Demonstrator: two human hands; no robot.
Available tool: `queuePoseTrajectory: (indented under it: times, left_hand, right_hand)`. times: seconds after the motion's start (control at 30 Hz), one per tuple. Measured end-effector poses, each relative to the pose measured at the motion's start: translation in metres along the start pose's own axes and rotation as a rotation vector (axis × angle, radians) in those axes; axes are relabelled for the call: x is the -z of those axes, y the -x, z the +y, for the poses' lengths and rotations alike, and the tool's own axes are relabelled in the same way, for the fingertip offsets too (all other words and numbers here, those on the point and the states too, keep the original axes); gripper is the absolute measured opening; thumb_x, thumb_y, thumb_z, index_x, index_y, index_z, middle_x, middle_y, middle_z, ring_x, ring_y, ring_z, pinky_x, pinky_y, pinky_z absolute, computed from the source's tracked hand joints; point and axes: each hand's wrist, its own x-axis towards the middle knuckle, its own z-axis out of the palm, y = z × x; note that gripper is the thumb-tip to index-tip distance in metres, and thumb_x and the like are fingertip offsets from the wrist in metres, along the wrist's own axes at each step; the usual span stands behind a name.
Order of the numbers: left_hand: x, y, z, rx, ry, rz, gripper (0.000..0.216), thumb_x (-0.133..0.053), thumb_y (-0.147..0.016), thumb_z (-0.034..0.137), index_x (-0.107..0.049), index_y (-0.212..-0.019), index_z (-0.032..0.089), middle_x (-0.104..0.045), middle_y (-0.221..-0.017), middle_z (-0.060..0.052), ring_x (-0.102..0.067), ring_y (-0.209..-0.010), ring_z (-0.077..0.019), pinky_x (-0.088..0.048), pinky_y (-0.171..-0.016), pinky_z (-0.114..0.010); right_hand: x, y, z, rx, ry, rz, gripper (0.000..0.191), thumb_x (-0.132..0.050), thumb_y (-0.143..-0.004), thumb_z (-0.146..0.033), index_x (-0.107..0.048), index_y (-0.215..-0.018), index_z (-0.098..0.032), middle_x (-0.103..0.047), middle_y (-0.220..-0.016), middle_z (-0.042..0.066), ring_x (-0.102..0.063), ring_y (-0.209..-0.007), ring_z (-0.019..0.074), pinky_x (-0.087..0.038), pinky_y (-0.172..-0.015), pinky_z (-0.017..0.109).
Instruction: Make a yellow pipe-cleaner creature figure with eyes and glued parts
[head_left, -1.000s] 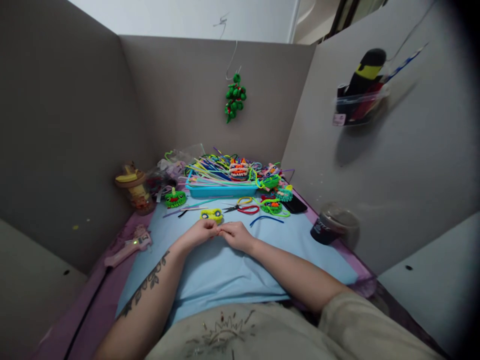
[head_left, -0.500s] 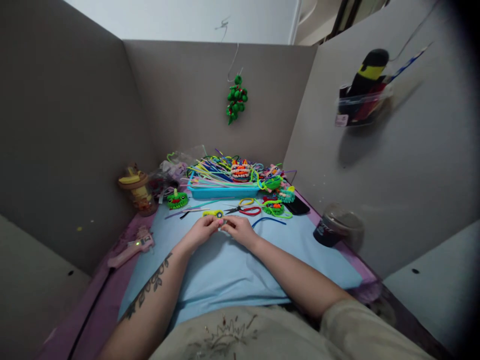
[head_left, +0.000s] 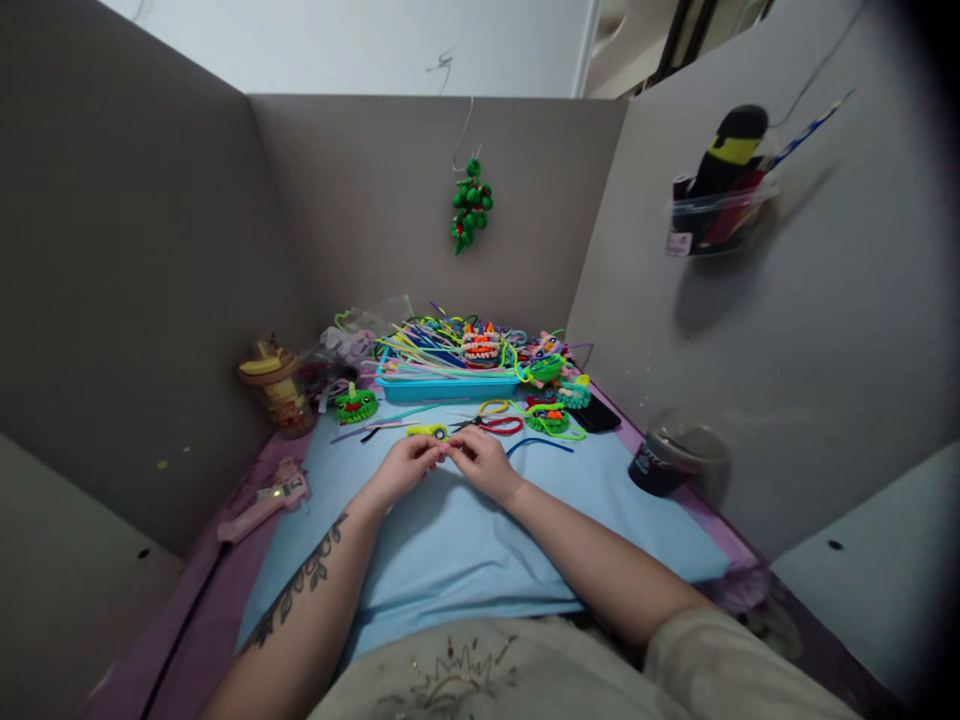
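Note:
My left hand (head_left: 405, 465) and my right hand (head_left: 481, 462) meet fingertip to fingertip over the light blue mat (head_left: 465, 530). Both are curled in a pinch on something small that I cannot make out. Just beyond the fingers lies a small yellow pipe-cleaner figure (head_left: 427, 431). Scissors with red and yellow handles (head_left: 487, 420) lie a little further back. A blue tray (head_left: 446, 385) heaped with coloured pipe cleaners stands at the back of the mat.
A pink glue gun (head_left: 264, 498) lies at the left edge. A yellow-lidded jar (head_left: 271, 385) stands back left. A dark cup with a clear lid (head_left: 669, 458) stands right. Green pipe-cleaner figures (head_left: 355, 404) and a phone (head_left: 596, 414) sit near the tray. Grey partition walls enclose the desk.
Both hands have slid a little away from me towards the yellow figure, still pinched together. The view has tipped down slightly.

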Motion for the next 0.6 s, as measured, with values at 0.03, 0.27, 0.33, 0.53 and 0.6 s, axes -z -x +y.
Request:
queuePoseTrajectory:
  times: [0.03, 0.27, 0.33, 0.53, 0.6]
  left_hand:
    - [0.000, 0.000, 0.000, 0.001, 0.006, 0.002, 0.038, -0.049, -0.076, 0.050, -0.058, -0.072, 0.013, -0.051, -0.062, 0.001, -0.043, -0.054, -0.0095, -0.033, -0.049, -0.020]
    - [0.000, 0.000, -0.002, 0.024, 0.014, -0.003, 0.039, -0.052, -0.074, 0.050, -0.057, -0.068, 0.012, -0.048, -0.056, 0.002, -0.040, -0.050, -0.0083, -0.031, -0.048, -0.020]
    - [0.001, 0.000, -0.003, 0.031, 0.021, -0.021, 0.038, -0.053, -0.074, 0.049, -0.060, -0.075, 0.012, -0.051, -0.059, 0.001, -0.042, -0.052, -0.0089, -0.032, -0.048, -0.020]
    - [0.018, -0.003, -0.010, -0.081, -0.216, 0.191, 0.033, -0.057, -0.071, 0.045, -0.064, -0.066, 0.013, -0.059, -0.067, -0.003, -0.050, -0.066, -0.0143, -0.037, -0.061, -0.024]
    - [0.027, -0.004, -0.016, -0.083, -0.287, 0.233, 0.032, -0.056, -0.071, 0.044, -0.064, -0.063, 0.014, -0.060, -0.064, -0.003, -0.051, -0.065, -0.0148, -0.037, -0.061, -0.024]
  right_hand:
    - [0.000, 0.000, 0.000, -0.007, 0.005, -0.006, 0.016, -0.050, -0.086, -0.029, -0.061, -0.085, -0.018, -0.059, -0.077, 0.004, -0.052, -0.067, 0.0134, -0.043, -0.060, 0.024]
    - [0.002, 0.001, -0.002, 0.060, 0.044, -0.074, 0.015, -0.048, -0.086, -0.026, -0.060, -0.091, -0.018, -0.058, -0.082, 0.005, -0.052, -0.072, 0.0143, -0.044, -0.067, 0.026]
    - [0.003, 0.001, -0.002, 0.068, 0.051, -0.065, 0.015, -0.047, -0.087, -0.025, -0.060, -0.091, -0.018, -0.058, -0.082, 0.006, -0.052, -0.074, 0.0151, -0.044, -0.069, 0.027]
    - [0.001, 0.002, 0.004, 0.051, 0.043, -0.078, 0.024, -0.054, -0.082, -0.026, -0.056, -0.105, -0.019, -0.057, -0.090, 0.006, -0.049, -0.065, 0.0129, -0.044, -0.065, 0.026]
    - [0.001, 0.002, 0.007, 0.022, 0.032, -0.058, 0.031, -0.056, -0.080, -0.027, -0.053, -0.111, -0.019, -0.056, -0.092, 0.006, -0.047, -0.060, 0.0115, -0.044, -0.062, 0.026]
